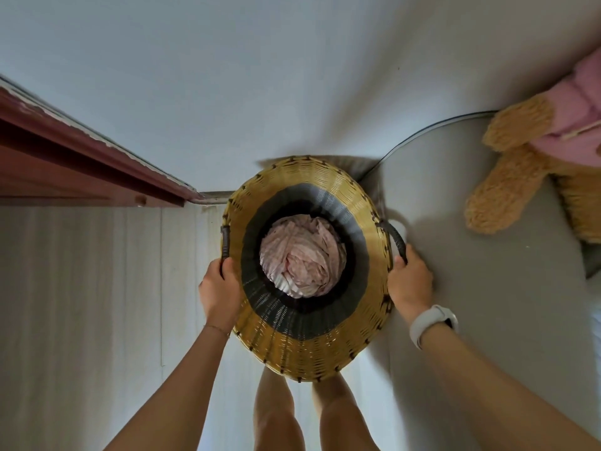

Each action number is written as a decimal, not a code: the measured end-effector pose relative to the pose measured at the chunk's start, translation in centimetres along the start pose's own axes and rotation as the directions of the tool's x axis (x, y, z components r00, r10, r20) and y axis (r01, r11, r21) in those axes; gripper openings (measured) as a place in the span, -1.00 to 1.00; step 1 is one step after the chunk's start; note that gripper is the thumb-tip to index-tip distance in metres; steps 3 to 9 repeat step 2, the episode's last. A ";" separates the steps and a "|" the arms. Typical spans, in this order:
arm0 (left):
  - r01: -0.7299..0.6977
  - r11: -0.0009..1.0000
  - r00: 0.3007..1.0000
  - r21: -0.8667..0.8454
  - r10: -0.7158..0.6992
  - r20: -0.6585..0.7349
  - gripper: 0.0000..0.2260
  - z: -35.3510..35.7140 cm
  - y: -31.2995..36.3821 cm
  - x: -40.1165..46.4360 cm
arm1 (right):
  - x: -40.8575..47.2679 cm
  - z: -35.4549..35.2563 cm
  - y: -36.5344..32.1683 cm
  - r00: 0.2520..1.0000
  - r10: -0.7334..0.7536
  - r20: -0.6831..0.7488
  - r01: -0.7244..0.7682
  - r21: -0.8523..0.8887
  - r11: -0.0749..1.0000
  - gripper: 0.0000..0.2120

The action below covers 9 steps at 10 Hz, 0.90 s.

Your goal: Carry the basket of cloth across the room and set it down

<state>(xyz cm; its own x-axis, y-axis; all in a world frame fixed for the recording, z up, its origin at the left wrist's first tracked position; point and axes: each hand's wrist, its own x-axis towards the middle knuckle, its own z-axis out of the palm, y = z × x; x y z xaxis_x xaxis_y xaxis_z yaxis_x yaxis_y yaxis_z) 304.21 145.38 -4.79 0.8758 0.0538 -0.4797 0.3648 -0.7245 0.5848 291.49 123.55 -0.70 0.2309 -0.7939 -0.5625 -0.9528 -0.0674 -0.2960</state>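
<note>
A tall woven basket [354, 203], yellow near the rim with a dark band lower down, fills the middle of the view, seen from straight above. Crumpled pale pink cloth [300, 255] lies at its bottom. My left hand [219, 288] is closed on the dark handle at the basket's left side. My right hand [409, 281], with a white watch on the wrist, grips the dark handle on the right side. Whether the basket's base touches the floor is hidden by the basket itself.
A white wall [260, 76] stands just beyond the basket. A dark red door frame [81, 157] lies to the left above pale wood flooring [97, 304]. A grey bed [487, 271] with a plush bear [514, 177] borders the basket's right side. My legs are below the basket.
</note>
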 end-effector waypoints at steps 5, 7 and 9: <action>-0.030 0.996 0.997 0.087 0.024 0.073 -0.72 -1.1 -0.3 -1.2 | -1.7 -4.9 -3.6 0.971 -0.228 -0.076 0.238 0.161 0.958 -0.56; -0.030 0.996 0.997 0.087 0.024 0.073 -0.72 -1.1 -0.3 -1.2 | -1.7 -4.9 -3.6 0.971 -0.228 -0.076 0.238 0.161 0.958 -0.56; -0.030 0.996 0.997 0.087 0.024 0.073 -0.72 -1.1 -0.3 -1.2 | -1.7 -4.9 -3.6 0.971 -0.228 -0.076 0.238 0.161 0.958 -0.56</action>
